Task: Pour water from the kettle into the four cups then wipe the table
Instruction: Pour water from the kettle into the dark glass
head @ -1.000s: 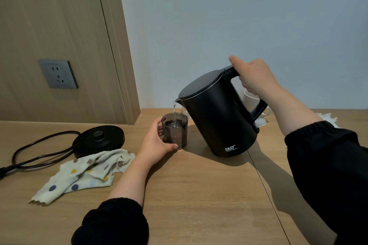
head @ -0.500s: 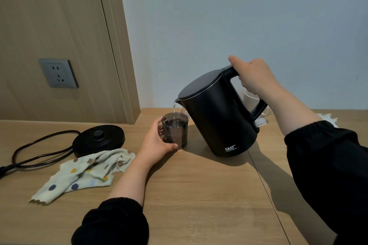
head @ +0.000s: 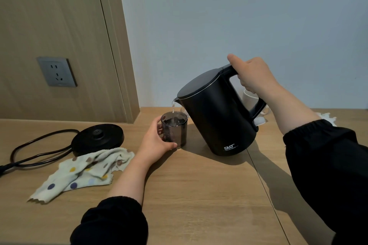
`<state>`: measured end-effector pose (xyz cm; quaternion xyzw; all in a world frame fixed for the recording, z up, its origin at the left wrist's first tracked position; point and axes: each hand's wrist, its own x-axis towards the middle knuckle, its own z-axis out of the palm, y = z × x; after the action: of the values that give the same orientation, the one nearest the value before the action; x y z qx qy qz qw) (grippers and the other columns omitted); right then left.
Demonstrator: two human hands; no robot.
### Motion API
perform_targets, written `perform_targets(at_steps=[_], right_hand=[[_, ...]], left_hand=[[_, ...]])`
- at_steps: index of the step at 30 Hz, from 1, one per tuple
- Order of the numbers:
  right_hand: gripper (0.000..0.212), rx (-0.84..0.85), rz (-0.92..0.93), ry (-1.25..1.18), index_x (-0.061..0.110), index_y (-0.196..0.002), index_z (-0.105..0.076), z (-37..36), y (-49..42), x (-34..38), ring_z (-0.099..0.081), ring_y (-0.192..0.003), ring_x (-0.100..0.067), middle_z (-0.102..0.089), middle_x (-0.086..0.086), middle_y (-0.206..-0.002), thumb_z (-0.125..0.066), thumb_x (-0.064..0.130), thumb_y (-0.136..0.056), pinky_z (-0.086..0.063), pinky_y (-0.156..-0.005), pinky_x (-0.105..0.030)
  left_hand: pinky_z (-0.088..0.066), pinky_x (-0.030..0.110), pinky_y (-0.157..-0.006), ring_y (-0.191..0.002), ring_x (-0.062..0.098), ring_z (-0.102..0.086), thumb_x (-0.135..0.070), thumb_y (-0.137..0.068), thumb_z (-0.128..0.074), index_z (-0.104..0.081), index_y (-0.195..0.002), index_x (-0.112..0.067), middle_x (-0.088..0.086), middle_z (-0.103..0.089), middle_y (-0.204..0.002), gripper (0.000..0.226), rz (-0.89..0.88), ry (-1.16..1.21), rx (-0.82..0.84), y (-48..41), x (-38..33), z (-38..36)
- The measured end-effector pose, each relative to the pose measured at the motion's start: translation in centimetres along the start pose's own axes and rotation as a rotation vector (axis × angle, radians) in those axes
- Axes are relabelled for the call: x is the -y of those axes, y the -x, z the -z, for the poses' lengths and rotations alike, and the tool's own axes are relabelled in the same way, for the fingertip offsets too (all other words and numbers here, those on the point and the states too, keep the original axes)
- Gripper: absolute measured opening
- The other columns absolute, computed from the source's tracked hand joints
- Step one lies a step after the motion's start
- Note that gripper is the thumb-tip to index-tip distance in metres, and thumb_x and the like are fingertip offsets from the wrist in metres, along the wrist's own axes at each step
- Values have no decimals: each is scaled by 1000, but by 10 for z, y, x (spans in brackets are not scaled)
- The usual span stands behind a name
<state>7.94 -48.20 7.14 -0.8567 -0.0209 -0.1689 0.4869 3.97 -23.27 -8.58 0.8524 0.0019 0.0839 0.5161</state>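
My right hand [head: 252, 74] grips the handle of the black kettle [head: 216, 117], which is tilted to the left. A thin stream of water falls from its spout into a dark translucent cup [head: 176, 130] standing on the wooden table [head: 199, 195]. My left hand [head: 155, 141] holds that cup from its left side, thumb at the front. A white cup [head: 250, 98] shows partly behind the kettle's handle. A cream cloth with coloured dots [head: 83, 171] lies crumpled on the table to the left.
The kettle's black round base [head: 97, 138] sits left of the cup, its cord [head: 37, 151] looping off to the left edge. A wall socket [head: 56, 71] is on the wood panel above. Something white and crumpled [head: 326, 117] lies at the far right by the wall.
Water keeps running from the kettle into the dark cup. Both hands and the kettle stay almost where they were.
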Motion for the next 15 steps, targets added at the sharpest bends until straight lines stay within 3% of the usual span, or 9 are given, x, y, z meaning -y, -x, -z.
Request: perform_targets(at_steps=[15], right_hand=[[50, 4, -4, 5, 24, -61, -22, -1, 0, 1, -19, -43, -16, -25, -1, -57, -52, 60, -78, -20, -51, -30]], left_hand=[[-38, 37, -105, -132, 22, -41, -7, -64, -85, -30, -143, -28, 3, -44, -143, 97, 2, -11, 2, 0, 0, 0]])
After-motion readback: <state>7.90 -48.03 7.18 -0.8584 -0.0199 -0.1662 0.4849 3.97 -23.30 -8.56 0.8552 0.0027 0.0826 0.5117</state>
